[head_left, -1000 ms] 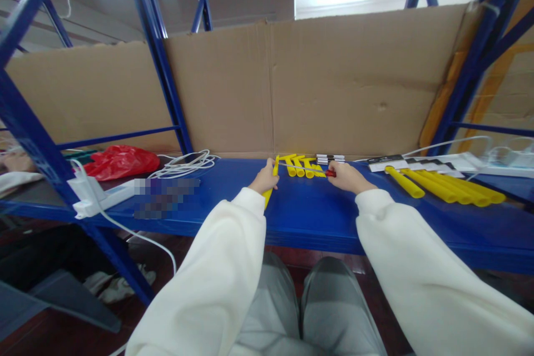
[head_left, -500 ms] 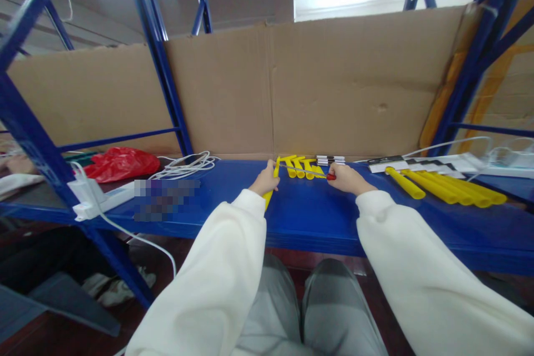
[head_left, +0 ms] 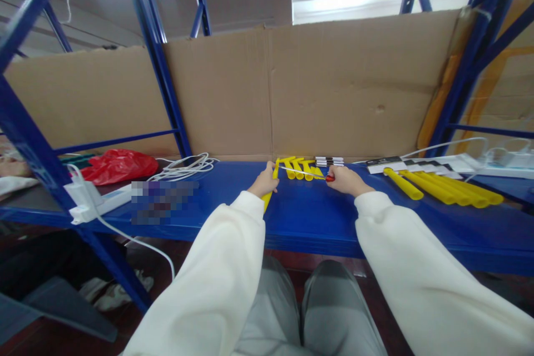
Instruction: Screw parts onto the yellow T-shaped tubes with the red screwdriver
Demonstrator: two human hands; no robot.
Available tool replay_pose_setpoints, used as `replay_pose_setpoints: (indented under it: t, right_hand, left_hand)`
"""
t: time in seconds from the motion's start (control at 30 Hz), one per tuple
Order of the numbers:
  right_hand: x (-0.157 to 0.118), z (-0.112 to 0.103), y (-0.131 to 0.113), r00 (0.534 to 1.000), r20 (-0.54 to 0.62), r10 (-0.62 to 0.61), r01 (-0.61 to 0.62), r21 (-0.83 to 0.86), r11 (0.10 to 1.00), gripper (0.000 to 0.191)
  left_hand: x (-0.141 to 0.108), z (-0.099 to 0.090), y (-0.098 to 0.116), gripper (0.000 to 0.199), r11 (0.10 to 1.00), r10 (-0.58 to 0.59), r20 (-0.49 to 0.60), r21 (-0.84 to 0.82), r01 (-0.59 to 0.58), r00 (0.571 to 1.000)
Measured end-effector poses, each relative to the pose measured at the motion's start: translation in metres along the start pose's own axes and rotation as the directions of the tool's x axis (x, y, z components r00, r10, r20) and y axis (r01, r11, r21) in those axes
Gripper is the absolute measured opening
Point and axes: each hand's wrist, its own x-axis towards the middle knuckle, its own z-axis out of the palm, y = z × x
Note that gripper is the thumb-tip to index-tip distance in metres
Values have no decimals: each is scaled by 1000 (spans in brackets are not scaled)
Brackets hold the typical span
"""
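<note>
My left hand (head_left: 263,180) is closed round a yellow tube-like handle (head_left: 267,200), whose lower end sticks out below the fingers and whose tip shows above them. In my right hand (head_left: 346,180) is a screwdriver (head_left: 311,174) with a long metal shaft and a red grip, mostly covered by the fingers. The shaft points left and its tip meets the top of the yellow handle, beside my left fingers. Just behind the shaft, several yellow T-shaped pieces (head_left: 299,171) lie in a row on the blue shelf (head_left: 312,217).
Black-and-white striped pieces (head_left: 329,161) lie against the cardboard wall (head_left: 325,89). To the right are several yellow tubes (head_left: 444,189) by black-and-white strips. A red plastic bag (head_left: 120,167), coiled white cable (head_left: 187,167) and power strip (head_left: 85,200) are on the left, near a blue post.
The view has shifted slightly. Both hands keep nearly the same place, and the screwdriver still spans between them with its tip at the yellow handle.
</note>
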Motion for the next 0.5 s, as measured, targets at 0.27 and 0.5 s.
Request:
replay_pose_setpoints:
  t: [0.27, 0.5]
  right_hand:
    - [1, -2, -2, 997, 80, -10, 9, 12, 1000, 13]
    - [1, 0, 0, 998, 57, 24, -24, 5, 1000, 12]
  left_hand:
    - [-1, -1, 2, 41, 1000, -1, 7, 2, 1, 1000]
    - [1, 0, 1, 44, 1000, -1, 0, -2, 1, 1000]
